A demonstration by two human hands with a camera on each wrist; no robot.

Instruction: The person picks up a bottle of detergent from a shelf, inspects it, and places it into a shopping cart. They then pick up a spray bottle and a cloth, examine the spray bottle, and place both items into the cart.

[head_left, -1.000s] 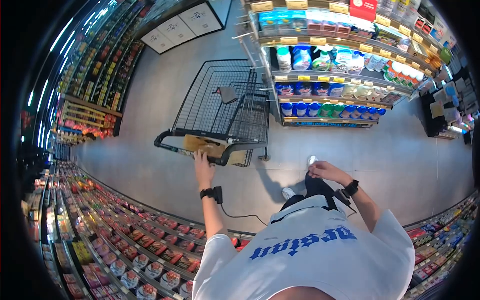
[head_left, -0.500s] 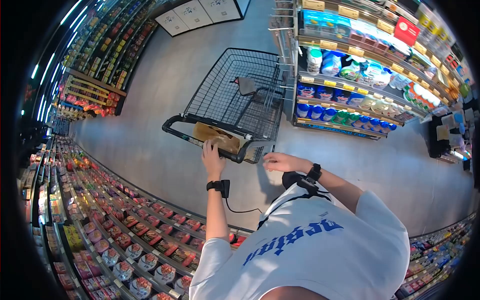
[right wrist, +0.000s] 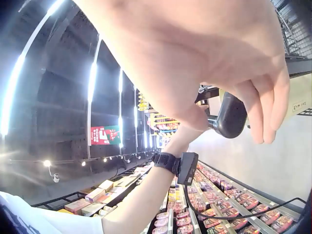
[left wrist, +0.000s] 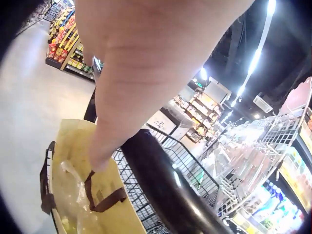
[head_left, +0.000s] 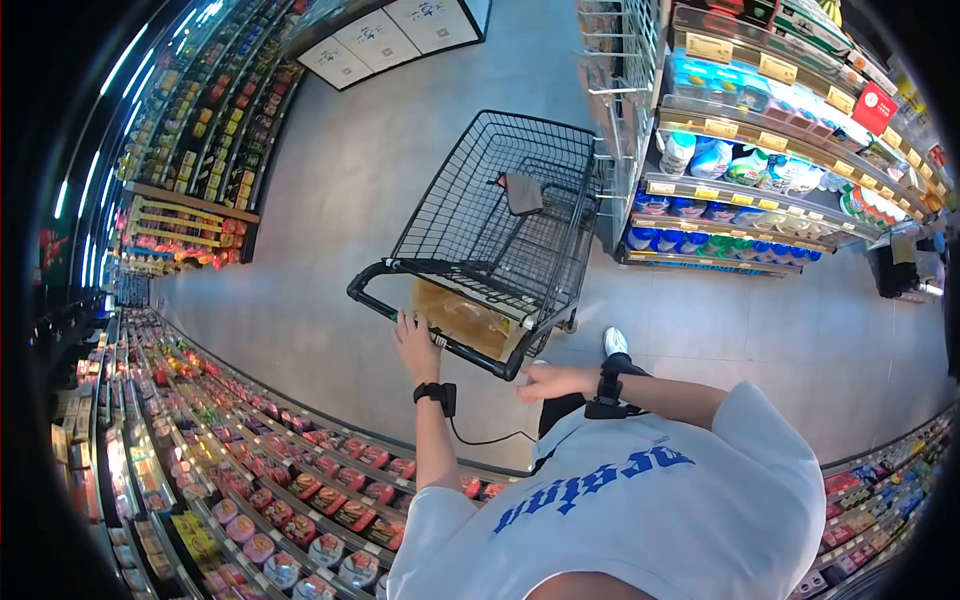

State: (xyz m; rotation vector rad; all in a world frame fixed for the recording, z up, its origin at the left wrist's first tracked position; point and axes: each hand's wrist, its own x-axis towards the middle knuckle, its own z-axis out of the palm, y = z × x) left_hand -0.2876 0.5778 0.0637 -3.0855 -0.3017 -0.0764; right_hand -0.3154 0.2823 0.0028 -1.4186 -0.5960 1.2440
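Observation:
A black wire shopping cart (head_left: 480, 215) stands in front of me, its dark handle (head_left: 478, 360) towards my body. My left hand (head_left: 415, 345) grips the bar left of its middle; close up in the left wrist view, the thumb lies beside the handle (left wrist: 165, 180). The right hand (head_left: 555, 382) hovers near the bar's right corner, holding nothing. Its fingers (right wrist: 263, 105) hang loose beside the rounded handle end (right wrist: 231, 114) in the right wrist view. Just behind the bar hangs a brown paper bag (head_left: 465, 318) with dark straps and clear plastic inside.
A grey pouch-like thing (head_left: 522, 195) lies in the cart. Close by its right side stands a shelf unit (head_left: 740, 190) of bottles and cleaners. Packaged-food shelves (head_left: 300, 500) run along my near left, with another tall shelf (head_left: 210, 120) further off. White panels (head_left: 385, 42) stand beyond the cart.
My right hand has come up from beside the thigh to near the handle's right corner. In the head view the cart has shifted right, the left hand staying on its bar.

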